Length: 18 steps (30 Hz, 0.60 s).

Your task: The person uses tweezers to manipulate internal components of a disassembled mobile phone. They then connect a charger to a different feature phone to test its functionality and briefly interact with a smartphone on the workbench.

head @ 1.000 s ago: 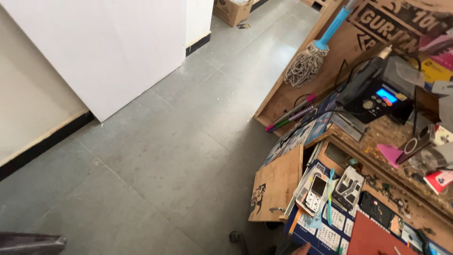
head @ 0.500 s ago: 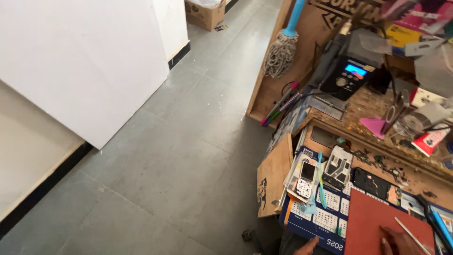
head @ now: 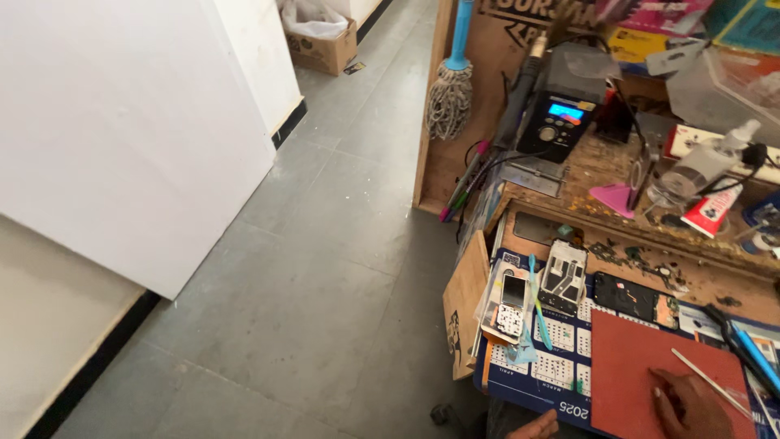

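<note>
My right hand (head: pixel 691 404) lies on a red mat (head: pixel 642 349) at the bottom right, fingers bent. A thin pale rod (head: pixel 713 384) slants across the mat right beside it; I cannot tell whether the hand holds it. Only a sliver of my left hand (head: pixel 532 425) shows at the bottom edge, by a blue calendar sheet (head: pixel 561 370). Left of the mat lie an opened phone (head: pixel 512 305) in a clear sleeve, a phone frame (head: pixel 563 276), a dark phone board (head: pixel 630 297) and a teal brush (head: pixel 536 302).
The wooden bench (head: pixel 634 236) carries a soldering station (head: pixel 565 114) with a lit blue display, a pink pick (head: pixel 613 197), a spray bottle (head: pixel 707 162) and a red-white tube (head: pixel 713 213). A mop (head: pixel 449 89) leans at the bench end. Grey floor (head: pixel 325 268), white panel (head: pixel 122 122), cardboard box (head: pixel 321 41).
The view has swung so the bench sits larger and lower in frame. My right hand now shows fully on the red mat; the left appears at the bottom edge.
</note>
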Tool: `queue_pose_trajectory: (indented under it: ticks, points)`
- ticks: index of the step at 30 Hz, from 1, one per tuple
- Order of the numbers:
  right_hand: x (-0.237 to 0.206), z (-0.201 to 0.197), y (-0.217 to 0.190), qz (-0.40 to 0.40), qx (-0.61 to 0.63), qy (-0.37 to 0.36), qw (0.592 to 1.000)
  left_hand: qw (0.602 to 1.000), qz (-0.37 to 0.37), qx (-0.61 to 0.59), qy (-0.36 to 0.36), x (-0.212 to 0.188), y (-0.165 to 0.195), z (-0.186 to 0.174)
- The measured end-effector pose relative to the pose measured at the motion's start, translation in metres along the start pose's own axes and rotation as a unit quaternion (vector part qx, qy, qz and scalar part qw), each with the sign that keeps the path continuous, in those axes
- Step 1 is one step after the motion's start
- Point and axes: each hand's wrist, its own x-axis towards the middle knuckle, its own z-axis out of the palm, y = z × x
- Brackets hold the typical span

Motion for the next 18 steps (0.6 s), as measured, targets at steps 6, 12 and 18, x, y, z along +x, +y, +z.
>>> queue_pose_trajectory:
  ticks: [6,12,18]
  points:
    - [-0.01,0.007,0.004,0.021,0.0,0.009,1.0,0.987,-0.142,0.042,0.067,-0.006,-0.012,-0.019]
    - [-0.013,-0.004,-0.001,-0.089,0.058,0.067,0.992,0.974,-0.046,0.188,0.115,-0.029,-0.031,-0.011]
    - [-0.019,-0.016,-0.008,-0.097,0.083,0.07,0.989,0.916,-0.011,0.323,0.238,-0.055,-0.002,0.036]
